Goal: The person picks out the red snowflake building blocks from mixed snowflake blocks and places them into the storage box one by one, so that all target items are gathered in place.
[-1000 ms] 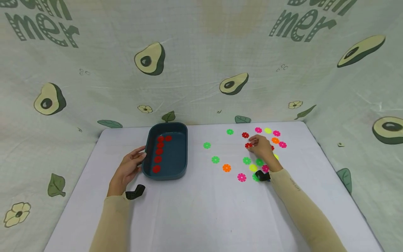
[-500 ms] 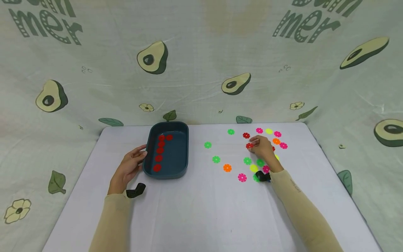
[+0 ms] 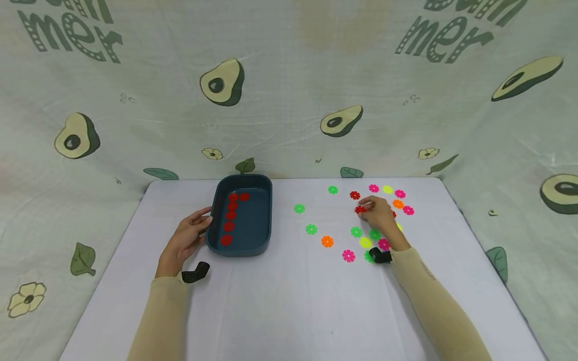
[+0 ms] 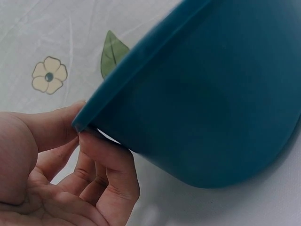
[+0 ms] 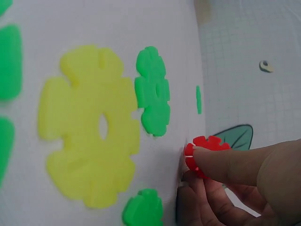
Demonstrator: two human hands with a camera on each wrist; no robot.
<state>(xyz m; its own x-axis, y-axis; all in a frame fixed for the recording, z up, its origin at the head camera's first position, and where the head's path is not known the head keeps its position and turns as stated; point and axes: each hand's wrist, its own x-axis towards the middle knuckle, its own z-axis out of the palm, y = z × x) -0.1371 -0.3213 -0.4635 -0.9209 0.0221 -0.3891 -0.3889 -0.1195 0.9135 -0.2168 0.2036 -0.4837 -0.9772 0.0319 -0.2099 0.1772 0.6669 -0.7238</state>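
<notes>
In the head view my left hand (image 3: 186,239) grips the left rim of a dark teal rectangular tray (image 3: 256,244). The left wrist view shows the thumb and fingers pinching that rim (image 4: 101,104). Several red notched plastic discs (image 3: 229,227) lie inside, mostly in a column along the left. Over on the right, my right hand (image 3: 378,215) pinches a red notched disc (image 5: 211,142) between thumb and fingers, close to the table. Another red disc (image 3: 354,195) lies just beyond the fingertips, and one more is partly hidden behind the hand.
Scattered round the right hand lie green (image 3: 311,229), orange (image 3: 327,241), yellow (image 3: 365,242) and pink (image 3: 348,255) notched discs. A printed cloth (image 3: 280,90) hangs behind the white table (image 3: 271,311). Each wrist carries a small black camera mount (image 3: 196,273).
The head view has shifted slightly. The right fingertips stay at the same red disc, which now looks a little more tilted between them. The left hand keeps its hold on the tray.
</notes>
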